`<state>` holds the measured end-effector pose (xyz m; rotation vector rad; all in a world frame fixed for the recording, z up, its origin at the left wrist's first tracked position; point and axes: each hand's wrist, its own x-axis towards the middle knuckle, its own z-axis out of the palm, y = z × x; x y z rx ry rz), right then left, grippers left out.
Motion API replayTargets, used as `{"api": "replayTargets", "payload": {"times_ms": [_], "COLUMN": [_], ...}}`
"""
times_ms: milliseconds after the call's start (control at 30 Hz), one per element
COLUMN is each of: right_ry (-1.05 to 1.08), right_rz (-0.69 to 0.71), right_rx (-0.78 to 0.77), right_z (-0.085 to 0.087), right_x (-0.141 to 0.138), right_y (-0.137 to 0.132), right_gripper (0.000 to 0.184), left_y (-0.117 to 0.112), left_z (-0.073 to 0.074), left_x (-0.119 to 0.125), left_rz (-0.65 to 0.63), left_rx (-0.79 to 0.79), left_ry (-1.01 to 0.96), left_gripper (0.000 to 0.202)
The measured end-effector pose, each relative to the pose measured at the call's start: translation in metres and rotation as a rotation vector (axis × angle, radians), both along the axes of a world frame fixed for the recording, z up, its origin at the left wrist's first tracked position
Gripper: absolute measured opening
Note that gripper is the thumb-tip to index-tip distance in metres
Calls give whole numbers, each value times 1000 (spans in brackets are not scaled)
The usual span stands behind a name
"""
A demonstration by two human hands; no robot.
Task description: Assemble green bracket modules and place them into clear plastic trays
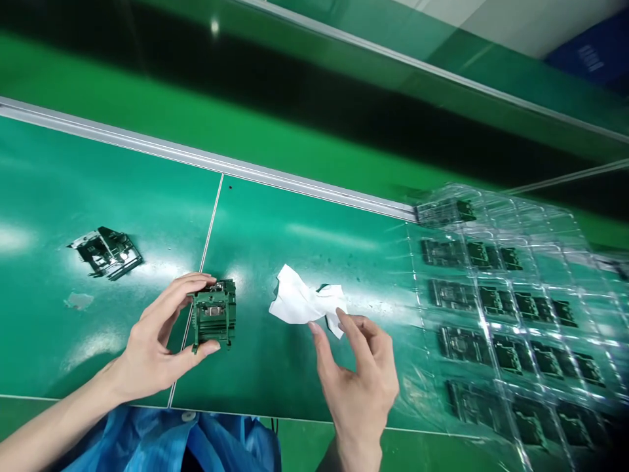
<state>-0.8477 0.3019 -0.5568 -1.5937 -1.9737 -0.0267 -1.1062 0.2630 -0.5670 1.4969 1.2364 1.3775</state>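
Note:
My left hand (157, 337) grips a small green circuit-board assembly (215, 313) between thumb and fingers, holding it just above the green work surface (304, 262). My right hand (358, 373) hovers with its fingers spread, the fingertips at the near edge of a crumpled white wipe (302, 303) that lies on the surface. I cannot tell whether the fingers touch the wipe.
A second board assembly (107, 251) lies at the far left. A clear plastic tray (511, 314) with several boards in its pockets fills the right side. A metal rail (206, 158) runs along the far edge. Blue fabric (196, 442) shows at the bottom.

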Motion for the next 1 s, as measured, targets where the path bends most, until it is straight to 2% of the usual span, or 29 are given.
{"api": "replayTargets", "payload": {"times_ms": [33, 100, 267, 400, 667, 800, 867, 933, 1000], "right_ry": [35, 163, 573, 720, 722, 655, 584, 522, 471], "right_rz": [22, 111, 448, 625, 657, 576, 508, 431, 382], "right_rx": [17, -51, -502, -676, -786, -772, -730, -688, -686], "right_z": [2, 5, 5, 3, -2, -7, -12, -16, -18], "right_x": [-4, -12, -38, -53, -57, -54, -52, -50, -50], "right_y": [-1, -4, -14, -14, -13, -16, -15, -10, -5], "right_gripper": [29, 35, 66, 76, 75, 68, 64, 60, 58], "left_y": [-1, -1, -3, -4, -8, -14, -18, -21, -19], "left_z": [0, -1, 3, 10, 13, 10, 6, -1, -8], "left_x": [0, -1, -2, -1, -1, -6, -16, -36, -62], "left_rz": [1, 4, -21, -54, -108, -162, -51, 253, 580], "left_rx": [-12, -36, -63, -34, -53, -50, 59, 196, 228], "left_ry": [-5, 11, 218, 351, 353, 338, 322, 323, 359], "left_gripper": [61, 60, 59, 59, 65, 70, 72, 70, 74]}}
